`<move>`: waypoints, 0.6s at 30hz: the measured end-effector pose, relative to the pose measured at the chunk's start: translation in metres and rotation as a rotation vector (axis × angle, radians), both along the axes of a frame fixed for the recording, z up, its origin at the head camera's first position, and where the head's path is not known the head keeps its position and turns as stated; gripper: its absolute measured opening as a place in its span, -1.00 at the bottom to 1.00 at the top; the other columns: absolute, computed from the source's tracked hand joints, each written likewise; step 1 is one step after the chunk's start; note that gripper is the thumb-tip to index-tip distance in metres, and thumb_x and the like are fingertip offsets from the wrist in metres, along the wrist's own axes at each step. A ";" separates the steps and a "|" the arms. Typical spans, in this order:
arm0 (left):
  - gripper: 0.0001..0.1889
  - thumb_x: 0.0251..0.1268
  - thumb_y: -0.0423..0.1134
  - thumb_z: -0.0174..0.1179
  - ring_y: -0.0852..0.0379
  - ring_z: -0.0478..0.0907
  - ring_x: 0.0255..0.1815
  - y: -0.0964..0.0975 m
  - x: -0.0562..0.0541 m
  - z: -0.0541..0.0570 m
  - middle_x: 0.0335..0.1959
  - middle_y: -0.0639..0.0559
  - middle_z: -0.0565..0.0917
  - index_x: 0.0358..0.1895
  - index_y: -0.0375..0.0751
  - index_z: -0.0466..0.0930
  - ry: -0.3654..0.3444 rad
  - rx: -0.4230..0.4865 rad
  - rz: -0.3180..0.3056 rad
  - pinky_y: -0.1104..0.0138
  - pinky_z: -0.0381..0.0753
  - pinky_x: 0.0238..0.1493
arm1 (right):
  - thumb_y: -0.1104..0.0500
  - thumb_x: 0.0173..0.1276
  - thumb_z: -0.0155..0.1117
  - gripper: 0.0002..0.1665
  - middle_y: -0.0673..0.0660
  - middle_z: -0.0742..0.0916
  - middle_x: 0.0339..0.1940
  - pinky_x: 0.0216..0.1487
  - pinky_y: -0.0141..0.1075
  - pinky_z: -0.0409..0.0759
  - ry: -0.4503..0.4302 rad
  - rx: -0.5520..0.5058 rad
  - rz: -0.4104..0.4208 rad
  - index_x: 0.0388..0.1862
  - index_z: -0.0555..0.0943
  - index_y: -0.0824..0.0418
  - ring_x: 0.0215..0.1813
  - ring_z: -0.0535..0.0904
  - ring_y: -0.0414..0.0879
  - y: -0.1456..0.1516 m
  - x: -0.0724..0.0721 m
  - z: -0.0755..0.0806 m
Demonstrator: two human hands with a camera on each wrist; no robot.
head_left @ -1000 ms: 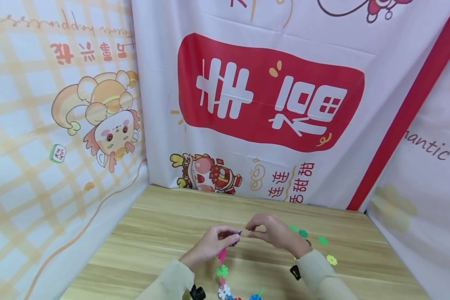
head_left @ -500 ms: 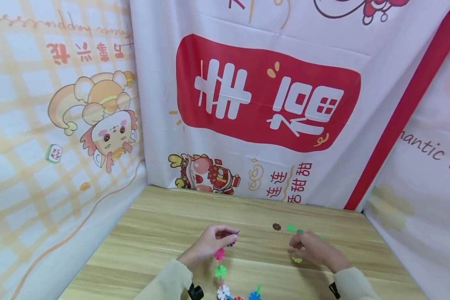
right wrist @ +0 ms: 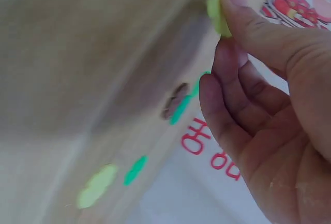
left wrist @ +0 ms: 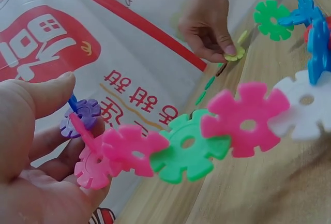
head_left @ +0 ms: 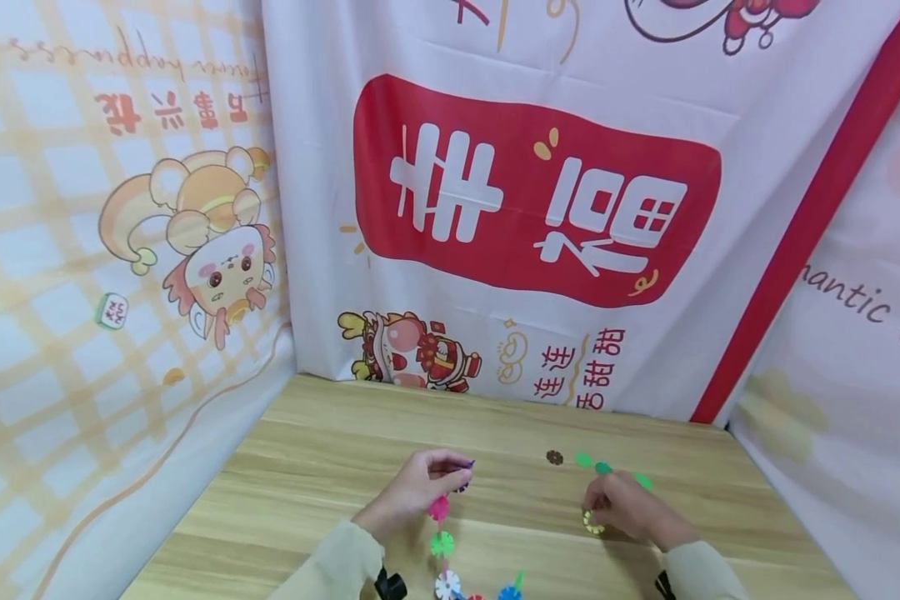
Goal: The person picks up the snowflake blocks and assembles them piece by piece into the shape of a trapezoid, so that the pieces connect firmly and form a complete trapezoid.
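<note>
My left hand [head_left: 429,482] grips the upper end of a chain of slotted plastic snowflake discs. At that end sit a blue disc seen edge-on [left wrist: 72,100] and a purple disc [left wrist: 81,117], with the thumb on the blue one. Pink discs [left wrist: 246,119], a green disc [left wrist: 190,146] and a white disc [left wrist: 305,102] hang on from there. My right hand [head_left: 630,504], close to the tabletop, pinches a yellow snowflake disc [right wrist: 218,8] between thumb and forefinger. In the head view, that hand partly covers the yellow disc.
Loose discs lie on the wooden table [head_left: 330,467]: a brown one [head_left: 554,457], green ones [head_left: 583,459] and another yellow one [right wrist: 97,185]. The chain's blue disc [head_left: 510,592] lies at the front edge of view. Printed cloth [head_left: 322,208] walls the back and sides.
My right hand has moved right, away from the left hand, down to the yellow disc, which it now pinches. The brown disc came into view. My left hand has barely moved.
</note>
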State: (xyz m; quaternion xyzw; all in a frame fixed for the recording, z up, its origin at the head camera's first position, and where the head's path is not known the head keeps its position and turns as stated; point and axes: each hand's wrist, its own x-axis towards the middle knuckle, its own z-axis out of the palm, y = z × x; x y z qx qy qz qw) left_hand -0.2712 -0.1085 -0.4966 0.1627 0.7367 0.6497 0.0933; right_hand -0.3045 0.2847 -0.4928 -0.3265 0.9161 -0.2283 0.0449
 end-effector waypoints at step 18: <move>-0.46 0.45 -0.17 0.36 -0.09 0.73 0.14 -0.001 -0.001 -0.003 0.18 -0.34 0.71 0.34 -0.43 0.53 -0.087 0.222 0.251 0.35 0.74 0.14 | 0.09 0.50 0.41 -0.86 0.05 0.76 -0.39 -0.40 -0.40 0.59 0.007 -0.164 -0.070 -0.31 0.71 0.05 -0.41 0.54 -0.32 -0.069 -0.017 0.049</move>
